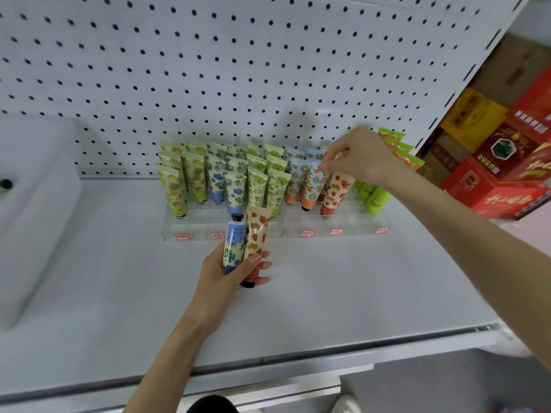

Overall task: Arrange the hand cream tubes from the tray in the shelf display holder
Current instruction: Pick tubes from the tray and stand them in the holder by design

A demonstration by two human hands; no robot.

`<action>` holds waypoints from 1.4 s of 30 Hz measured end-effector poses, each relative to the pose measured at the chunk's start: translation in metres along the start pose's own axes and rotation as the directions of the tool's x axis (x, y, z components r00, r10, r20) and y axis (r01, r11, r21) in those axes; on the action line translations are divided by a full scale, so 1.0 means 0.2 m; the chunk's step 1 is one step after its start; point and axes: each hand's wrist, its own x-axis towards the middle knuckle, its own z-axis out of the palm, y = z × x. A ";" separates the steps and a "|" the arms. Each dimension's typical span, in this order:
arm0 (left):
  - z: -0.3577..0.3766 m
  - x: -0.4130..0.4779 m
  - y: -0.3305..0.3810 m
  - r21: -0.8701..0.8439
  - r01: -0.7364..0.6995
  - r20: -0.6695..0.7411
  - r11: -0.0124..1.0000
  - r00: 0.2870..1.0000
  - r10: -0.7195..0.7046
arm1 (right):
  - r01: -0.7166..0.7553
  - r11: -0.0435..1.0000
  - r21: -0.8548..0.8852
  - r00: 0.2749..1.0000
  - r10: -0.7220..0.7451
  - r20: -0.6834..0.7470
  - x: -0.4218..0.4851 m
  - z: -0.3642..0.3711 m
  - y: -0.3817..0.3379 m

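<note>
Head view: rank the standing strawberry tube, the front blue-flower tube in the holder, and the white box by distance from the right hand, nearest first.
1. Standing strawberry tube, just below the right hand.
2. Front blue-flower tube, further left in the row.
3. White box, at the far left.

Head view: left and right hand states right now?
Left hand: grips two plastic tubes, a blue-flowered tube and a strawberry-patterned tube.
Right hand: fingers pinch the orange-fruit pale blue tube in the clear acrylic holder.
</note>
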 end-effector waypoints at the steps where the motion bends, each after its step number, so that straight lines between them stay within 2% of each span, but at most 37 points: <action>1: 0.00 0.00 0.00 0.003 -0.002 0.001 1.000 1.000 0.002 | 0.004 1.000 -0.008 1.000 -0.004 0.002 0.01 0.00 0.00; 14: 0.00 0.02 -0.01 0.016 -0.004 0.017 1.000 1.000 0.003 | 0.013 0.999 -0.040 0.999 -0.011 0.052 0.02 0.05 0.06; 25: 0.00 0.02 -0.01 0.040 -0.008 0.012 0.999 1.000 0.008 | 0.052 0.986 -0.158 0.999 -0.049 0.023 0.02 0.07 0.08; 36: 0.00 0.01 -0.01 0.018 -0.008 0.017 1.000 1.000 0.008 | 0.056 0.987 -0.152 0.998 -0.058 -0.009 -0.01 0.04 0.06; 39: 0.00 0.02 0.00 -0.009 0.004 0.019 1.000 1.000 -0.004 | 0.066 0.997 -0.043 0.995 -0.069 -0.078 -0.07 0.01 0.02; 42: 0.00 0.01 0.01 -0.022 0.010 0.029 1.000 1.000 -0.009 | 0.086 0.967 0.239 0.996 -0.089 0.003 -0.18 0.06 -0.04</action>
